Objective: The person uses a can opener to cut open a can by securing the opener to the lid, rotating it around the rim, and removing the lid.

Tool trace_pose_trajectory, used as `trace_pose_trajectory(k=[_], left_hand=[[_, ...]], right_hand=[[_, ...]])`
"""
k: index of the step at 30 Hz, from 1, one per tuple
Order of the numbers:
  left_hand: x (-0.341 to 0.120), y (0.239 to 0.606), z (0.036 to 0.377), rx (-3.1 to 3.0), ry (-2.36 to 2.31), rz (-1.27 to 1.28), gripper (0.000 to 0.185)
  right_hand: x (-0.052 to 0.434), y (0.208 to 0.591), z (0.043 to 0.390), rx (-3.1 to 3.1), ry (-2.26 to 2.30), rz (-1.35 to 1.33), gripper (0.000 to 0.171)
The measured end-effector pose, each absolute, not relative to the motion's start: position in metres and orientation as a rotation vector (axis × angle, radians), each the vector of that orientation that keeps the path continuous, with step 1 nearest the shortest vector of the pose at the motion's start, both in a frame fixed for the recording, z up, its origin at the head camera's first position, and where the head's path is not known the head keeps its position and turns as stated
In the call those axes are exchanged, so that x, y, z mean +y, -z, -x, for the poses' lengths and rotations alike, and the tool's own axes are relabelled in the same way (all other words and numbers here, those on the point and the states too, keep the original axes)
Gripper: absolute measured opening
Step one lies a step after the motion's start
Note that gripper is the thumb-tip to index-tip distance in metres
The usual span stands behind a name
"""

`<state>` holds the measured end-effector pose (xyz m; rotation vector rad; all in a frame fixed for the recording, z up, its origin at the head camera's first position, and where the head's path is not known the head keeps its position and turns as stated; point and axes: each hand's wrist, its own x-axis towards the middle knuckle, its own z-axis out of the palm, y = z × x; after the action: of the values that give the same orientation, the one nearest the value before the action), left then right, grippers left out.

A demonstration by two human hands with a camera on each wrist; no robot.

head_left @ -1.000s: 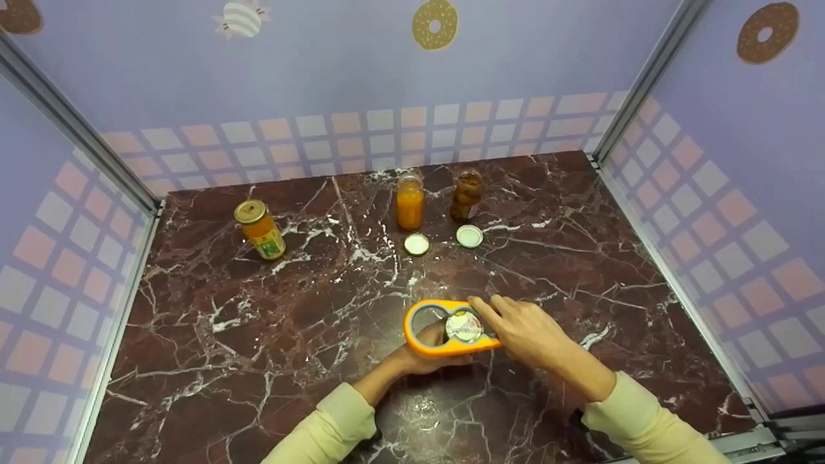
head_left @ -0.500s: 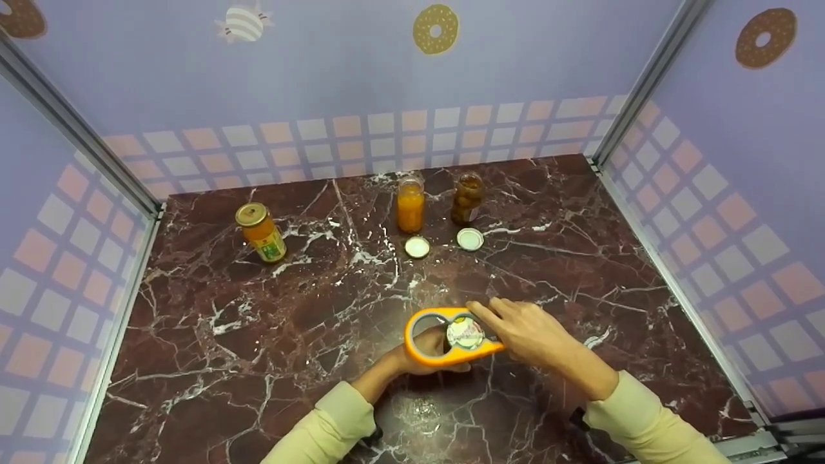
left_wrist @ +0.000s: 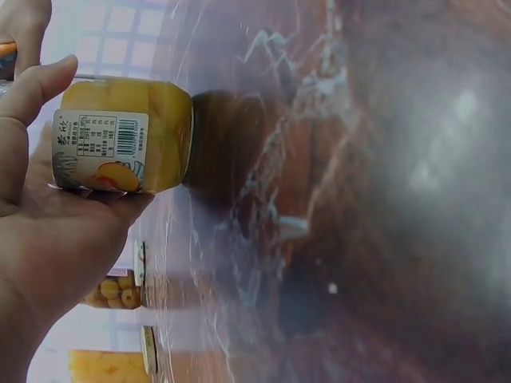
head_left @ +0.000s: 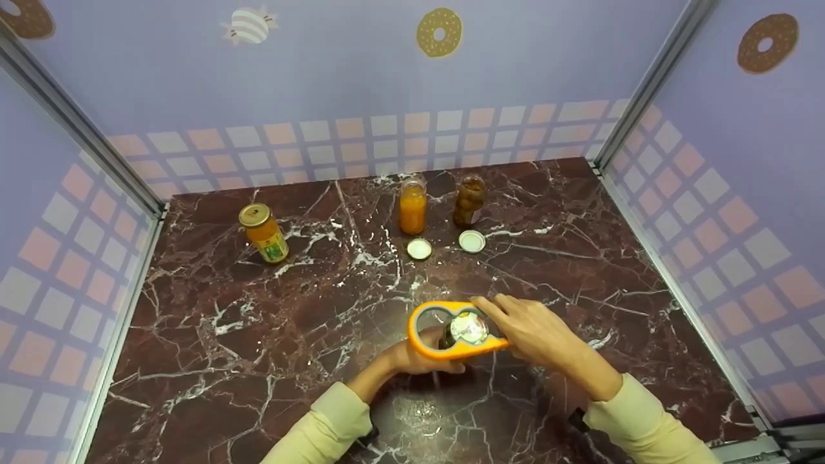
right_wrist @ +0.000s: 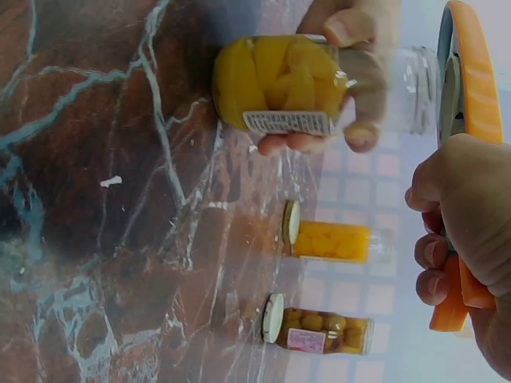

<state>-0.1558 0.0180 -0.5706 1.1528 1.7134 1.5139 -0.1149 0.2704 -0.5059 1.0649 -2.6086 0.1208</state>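
Note:
My left hand [head_left: 412, 356] grips a glass jar of yellow peach pieces [left_wrist: 168, 120] near the table's front middle. Its label shows in the left wrist view. My right hand [head_left: 535, 332] holds the handles of an orange jar opener [head_left: 454, 352], which is level above the jar. A printed lid [head_left: 468, 328] sits within the opener's grey inner edge. In the right wrist view the jar's threaded glass rim [right_wrist: 423, 88] shows just beside the opener, with a narrow gap between them. From the head view, the opener and lid hide most of the jar.
At the back stand an uncapped jar of orange fruit [head_left: 412, 212] and an uncapped jar of brown fruit [head_left: 469, 203]. Their lids [head_left: 419, 249] lie in front. A gold-lidded jar [head_left: 265, 237] stands at left. Patterned walls [head_left: 348, 64] enclose the marble table [head_left: 290, 335].
The opener and lid have risen slightly and tilted a little in my right hand. My left hand keeps its grip on the peach jar. The head view has shifted slightly.

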Motion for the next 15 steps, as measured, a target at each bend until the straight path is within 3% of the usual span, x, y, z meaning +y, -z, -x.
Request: trace_pose_trajectory(k=[8,15], left_hand=[[0.000,0.572,0.162,1.780,-1.521,-1.049,0.057],[-0.027,0.571,0.173,1.827,-1.525,-0.901,0.069]], right_hand=[[0.279,0.501,0.112,-2.658,-0.133,-0.977,0.078],[0.281,0.503,0.110,-2.658,-0.140,-0.947,0.077]])
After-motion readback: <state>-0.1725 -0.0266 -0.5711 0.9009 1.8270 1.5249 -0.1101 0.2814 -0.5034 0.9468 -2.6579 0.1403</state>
